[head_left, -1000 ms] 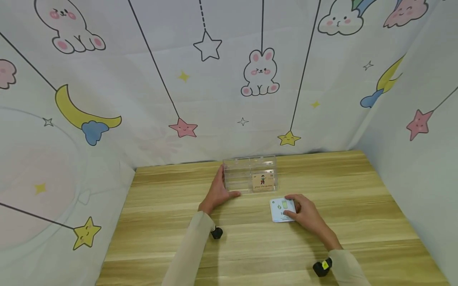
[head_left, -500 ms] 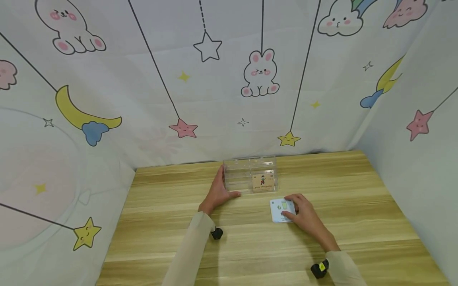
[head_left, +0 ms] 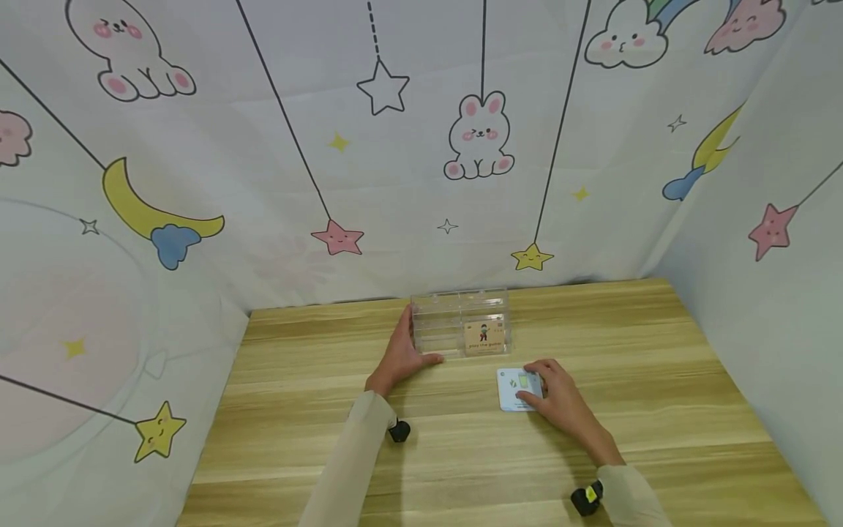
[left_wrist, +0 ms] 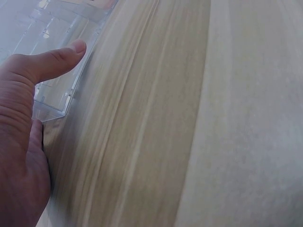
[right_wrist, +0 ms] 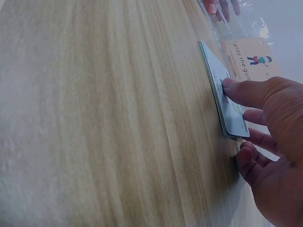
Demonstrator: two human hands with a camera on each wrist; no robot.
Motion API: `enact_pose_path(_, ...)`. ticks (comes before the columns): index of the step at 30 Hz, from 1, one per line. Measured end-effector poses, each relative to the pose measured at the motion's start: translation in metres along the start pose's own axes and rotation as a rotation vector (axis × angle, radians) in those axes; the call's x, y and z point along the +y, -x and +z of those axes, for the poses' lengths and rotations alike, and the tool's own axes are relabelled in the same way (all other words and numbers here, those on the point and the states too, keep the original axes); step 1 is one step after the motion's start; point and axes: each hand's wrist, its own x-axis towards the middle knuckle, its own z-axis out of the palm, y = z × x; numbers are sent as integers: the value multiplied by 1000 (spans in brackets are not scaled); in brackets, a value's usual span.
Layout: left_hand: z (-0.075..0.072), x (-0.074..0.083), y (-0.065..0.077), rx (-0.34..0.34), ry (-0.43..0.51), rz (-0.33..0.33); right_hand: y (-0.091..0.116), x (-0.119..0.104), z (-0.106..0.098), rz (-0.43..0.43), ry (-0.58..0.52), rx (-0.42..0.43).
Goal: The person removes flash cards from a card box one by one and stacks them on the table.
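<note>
A clear plastic box point(head_left: 437, 344) with several compartments stands near the back edge of the table. My left hand point(head_left: 398, 355) holds its left end, thumb along the front and fingers at the side. Inside the right compartment is a tan card point(head_left: 484, 339) that shows a figure and the words "play the guitar". In front of the box, my right hand point(head_left: 563, 402) pinches a small stack of white cards point(head_left: 508, 391) by its right side, thumb on top. The right wrist view shows several layers in this card stack point(right_wrist: 215, 75), tilted, with fingers at its far edge.
The wood-grain table point(head_left: 296, 439) ends at a white cloth backdrop point(head_left: 408, 190) printed with stars, rabbits and clouds. Cloth also hangs at the left and right sides. A black wrist camera point(head_left: 399, 430) sits on the left wrist, another camera point(head_left: 586, 500) on the right.
The right thumb has slid slightly left over the top card, and the right wrist has shifted a little left. The left hand and the box have stayed in place.
</note>
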Motion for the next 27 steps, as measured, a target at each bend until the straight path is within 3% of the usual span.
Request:
enact_pose_path(7, 0, 0, 0, 0, -14, -11, -1, 1, 0, 1, -11, -1)
enact_pose_path(13, 0, 0, 0, -1, -11, -14, -6, -2, -6, -51, -34, 18)
enact_pose_path(27, 0, -3, -1, -1, -13, -10, -54, -25, -23, -122, -73, -6)
